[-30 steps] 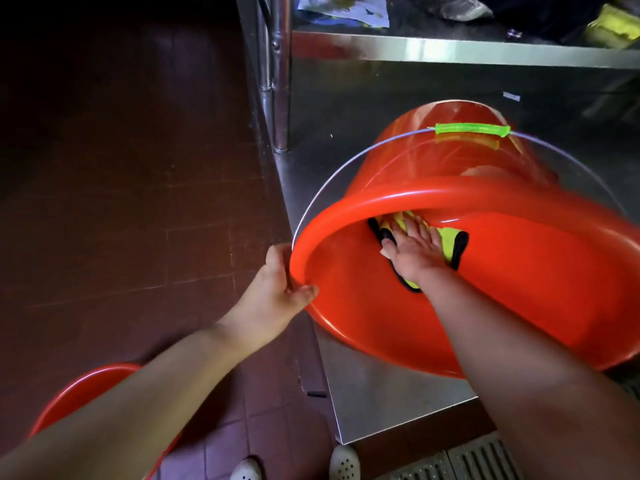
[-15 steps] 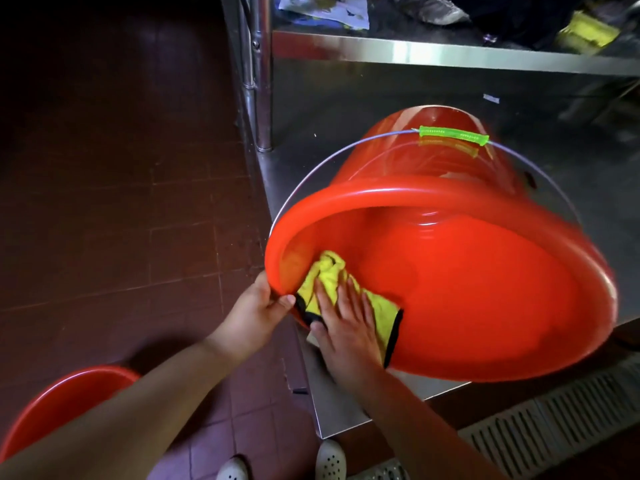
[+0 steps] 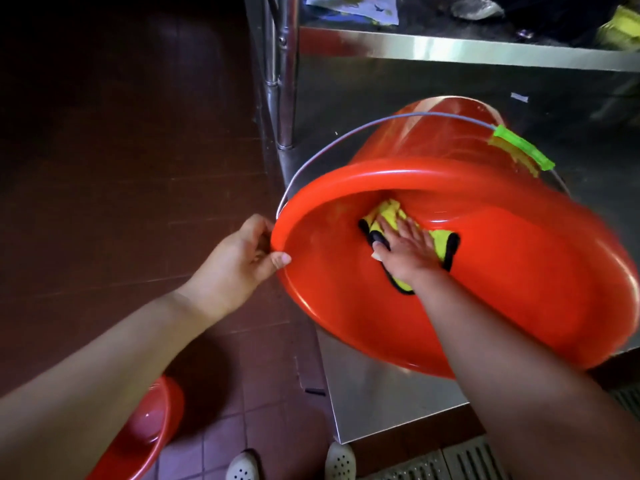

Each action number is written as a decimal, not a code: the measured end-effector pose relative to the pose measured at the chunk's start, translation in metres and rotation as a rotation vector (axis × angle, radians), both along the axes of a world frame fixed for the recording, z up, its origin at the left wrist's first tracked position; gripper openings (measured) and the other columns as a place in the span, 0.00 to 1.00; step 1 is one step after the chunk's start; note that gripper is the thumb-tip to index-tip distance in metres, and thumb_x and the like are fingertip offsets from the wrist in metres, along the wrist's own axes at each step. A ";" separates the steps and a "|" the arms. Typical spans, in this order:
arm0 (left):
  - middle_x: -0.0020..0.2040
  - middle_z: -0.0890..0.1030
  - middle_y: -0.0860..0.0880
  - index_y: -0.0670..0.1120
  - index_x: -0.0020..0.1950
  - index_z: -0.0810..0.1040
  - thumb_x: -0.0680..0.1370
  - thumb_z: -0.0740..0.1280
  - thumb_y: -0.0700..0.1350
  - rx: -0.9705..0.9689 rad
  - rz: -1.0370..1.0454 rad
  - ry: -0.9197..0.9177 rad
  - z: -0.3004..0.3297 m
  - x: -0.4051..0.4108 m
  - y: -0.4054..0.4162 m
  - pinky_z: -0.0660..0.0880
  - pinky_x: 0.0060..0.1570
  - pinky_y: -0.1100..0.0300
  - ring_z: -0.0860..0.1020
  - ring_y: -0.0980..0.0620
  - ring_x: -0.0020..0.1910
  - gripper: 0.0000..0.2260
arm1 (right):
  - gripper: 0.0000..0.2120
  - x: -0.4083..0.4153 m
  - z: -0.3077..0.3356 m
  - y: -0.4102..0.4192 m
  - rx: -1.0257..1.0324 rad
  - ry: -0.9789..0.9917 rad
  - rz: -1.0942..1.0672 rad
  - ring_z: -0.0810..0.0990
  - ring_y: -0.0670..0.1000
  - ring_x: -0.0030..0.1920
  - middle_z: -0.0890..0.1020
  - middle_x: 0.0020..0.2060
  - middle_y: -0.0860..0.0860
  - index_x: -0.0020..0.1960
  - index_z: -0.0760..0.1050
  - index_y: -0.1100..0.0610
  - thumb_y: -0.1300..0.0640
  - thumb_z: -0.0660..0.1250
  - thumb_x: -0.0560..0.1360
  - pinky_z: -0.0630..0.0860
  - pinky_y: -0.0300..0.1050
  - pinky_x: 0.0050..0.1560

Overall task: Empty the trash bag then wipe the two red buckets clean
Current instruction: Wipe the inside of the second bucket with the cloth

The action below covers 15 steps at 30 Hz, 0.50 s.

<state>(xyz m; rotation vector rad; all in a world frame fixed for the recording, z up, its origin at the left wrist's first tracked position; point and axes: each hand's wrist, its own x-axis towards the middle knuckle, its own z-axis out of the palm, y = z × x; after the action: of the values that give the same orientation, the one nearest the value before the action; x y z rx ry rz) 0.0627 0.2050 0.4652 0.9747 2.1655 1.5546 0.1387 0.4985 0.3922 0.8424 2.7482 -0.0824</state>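
On the smooth steel table (image 3: 388,403) a big red plastic bucket (image 3: 519,306) lies tipped on its side, round mouth facing the person, base pointing away toward the shelf, its long axis running front to back. Its thin wire handle (image 3: 346,135) arcs over it, with a ribbed green grip (image 3: 523,150). The left hand (image 3: 239,263) pinches the glossy rim, thumb inside. The right hand (image 3: 407,249) presses flat, fingers straight, on a crumpled yellow cloth (image 3: 440,242) with black edging against the inner wall. A second red bucket (image 3: 152,431) sits on the tiled floor
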 end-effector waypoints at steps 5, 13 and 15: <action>0.39 0.80 0.52 0.51 0.46 0.70 0.73 0.69 0.40 0.081 0.028 -0.219 -0.027 0.013 -0.002 0.75 0.41 0.70 0.80 0.62 0.39 0.09 | 0.28 -0.008 -0.009 0.003 0.060 -0.023 -0.023 0.41 0.54 0.76 0.45 0.77 0.49 0.75 0.43 0.40 0.36 0.45 0.77 0.41 0.56 0.72; 0.49 0.80 0.50 0.46 0.57 0.73 0.78 0.61 0.35 0.124 -0.024 -0.428 -0.066 0.045 -0.002 0.76 0.53 0.61 0.79 0.54 0.51 0.10 | 0.29 0.020 -0.008 -0.070 -0.075 0.148 0.083 0.43 0.55 0.76 0.51 0.77 0.55 0.76 0.44 0.44 0.41 0.49 0.78 0.40 0.55 0.73; 0.49 0.79 0.47 0.43 0.58 0.72 0.77 0.61 0.38 0.149 0.019 -0.420 -0.065 0.042 -0.001 0.77 0.54 0.55 0.78 0.51 0.51 0.10 | 0.30 0.039 -0.008 -0.107 -0.069 0.219 0.189 0.47 0.56 0.76 0.56 0.75 0.57 0.76 0.44 0.44 0.40 0.48 0.77 0.42 0.55 0.73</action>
<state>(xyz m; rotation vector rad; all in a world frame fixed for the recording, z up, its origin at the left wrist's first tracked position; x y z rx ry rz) 0.1049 0.2045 0.4001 0.5984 1.7947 1.7636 0.1777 0.3918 0.3841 0.5829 2.9949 -0.2455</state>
